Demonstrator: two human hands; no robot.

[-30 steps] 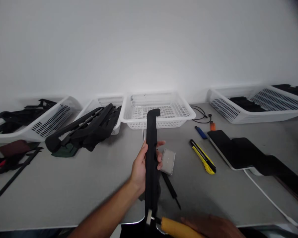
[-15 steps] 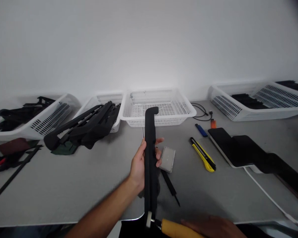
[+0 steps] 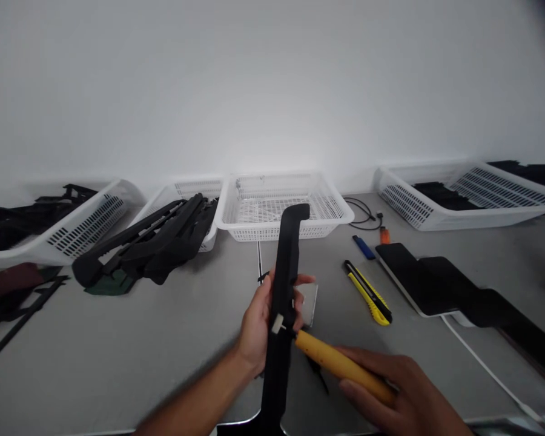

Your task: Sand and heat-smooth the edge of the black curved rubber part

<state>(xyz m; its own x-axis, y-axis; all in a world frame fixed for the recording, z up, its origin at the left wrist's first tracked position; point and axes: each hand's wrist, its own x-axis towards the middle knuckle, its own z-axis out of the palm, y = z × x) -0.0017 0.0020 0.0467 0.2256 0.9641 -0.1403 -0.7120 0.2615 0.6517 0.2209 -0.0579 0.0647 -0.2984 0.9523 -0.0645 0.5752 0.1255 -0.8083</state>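
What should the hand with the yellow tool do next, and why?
Probably slide the yellow-handled tool a little along the black part: its tip touches the part's edge, the left hand grips the part, and the right hand holds the handle.

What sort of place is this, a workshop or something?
Probably a workshop or assembly bench: white baskets along the wall, some holding black parts, a utility knife lies on the grey table, and the right hand holds a yellow-handled tool to a long black part in the left hand.
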